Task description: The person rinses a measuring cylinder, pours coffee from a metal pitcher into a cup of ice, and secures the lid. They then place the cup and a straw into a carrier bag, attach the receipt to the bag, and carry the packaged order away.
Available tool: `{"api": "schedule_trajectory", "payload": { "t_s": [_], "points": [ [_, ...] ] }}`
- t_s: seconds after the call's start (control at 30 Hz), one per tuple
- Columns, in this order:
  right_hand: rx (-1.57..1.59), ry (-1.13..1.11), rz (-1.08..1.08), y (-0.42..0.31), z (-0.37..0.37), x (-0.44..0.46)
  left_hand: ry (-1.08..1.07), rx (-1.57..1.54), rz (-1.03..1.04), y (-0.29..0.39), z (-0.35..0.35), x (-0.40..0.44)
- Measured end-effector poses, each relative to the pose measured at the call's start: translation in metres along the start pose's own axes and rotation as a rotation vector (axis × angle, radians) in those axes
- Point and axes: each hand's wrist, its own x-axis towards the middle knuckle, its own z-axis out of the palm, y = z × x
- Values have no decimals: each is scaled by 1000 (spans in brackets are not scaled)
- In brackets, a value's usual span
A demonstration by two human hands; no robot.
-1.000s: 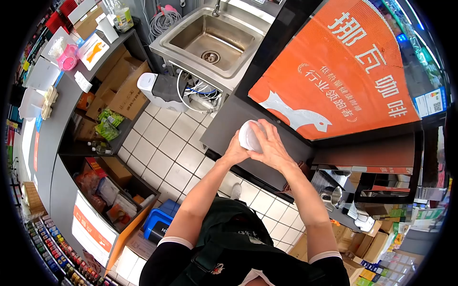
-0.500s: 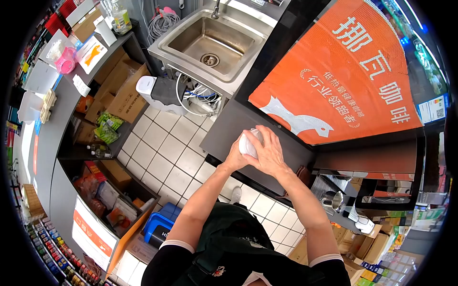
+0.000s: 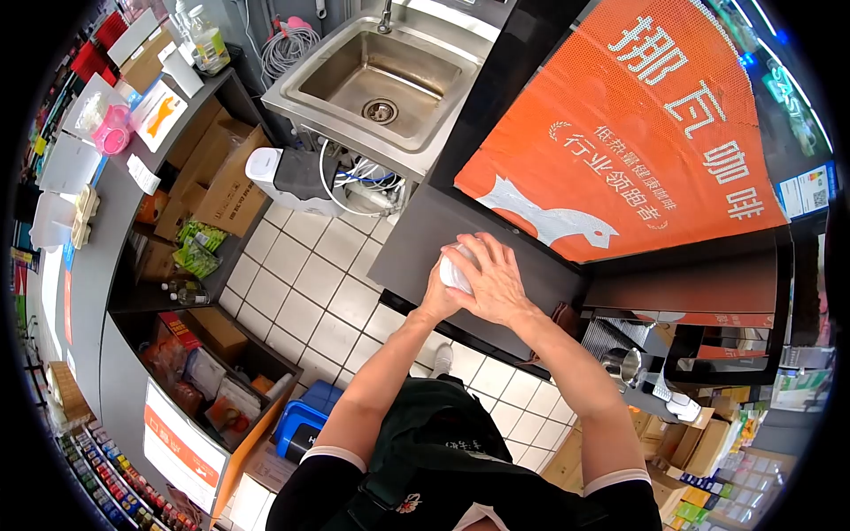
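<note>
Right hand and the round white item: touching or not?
Touching: the head view shows the right hand with its fingers lying over the round white item.

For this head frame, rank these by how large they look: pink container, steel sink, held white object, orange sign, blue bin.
1. Orange sign
2. Steel sink
3. Blue bin, partly hidden
Unranked, both smaller: pink container and held white object; the latter is partly covered, so their order is unsure.

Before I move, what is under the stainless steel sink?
White hoses show under the stainless steel sink, and a white-and-black plastic unit stands by its front edge. The sink's top hides whatever is further back.
</note>
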Motion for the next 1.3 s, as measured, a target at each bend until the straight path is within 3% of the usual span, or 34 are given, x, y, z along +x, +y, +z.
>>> {"api": "schedule_trajectory", "payload": {
  "t_s": [0.43, 0.73, 0.8, 1.1, 1.2, 1.3],
  "points": [
    [1, 68, 133, -10, 10, 3, 5, 37, 26, -16, 4, 0],
    [-39, 79, 314, -26, 13, 11, 85, 59, 182, 10, 4, 4],
    [-37, 78, 350, -30, 15, 12, 40, -214, 97, 2, 8, 0],
    [-59, 322, 695, -50, 32, 23, 5, -7, -49, 1, 5, 2],
    [-40, 292, 694, -49, 26, 23, -26, 16, -75, 2, 0, 4],
    [8, 116, 598, -37, 6, 12, -44, -5, 0, -4, -4, 7]
  ]
}}
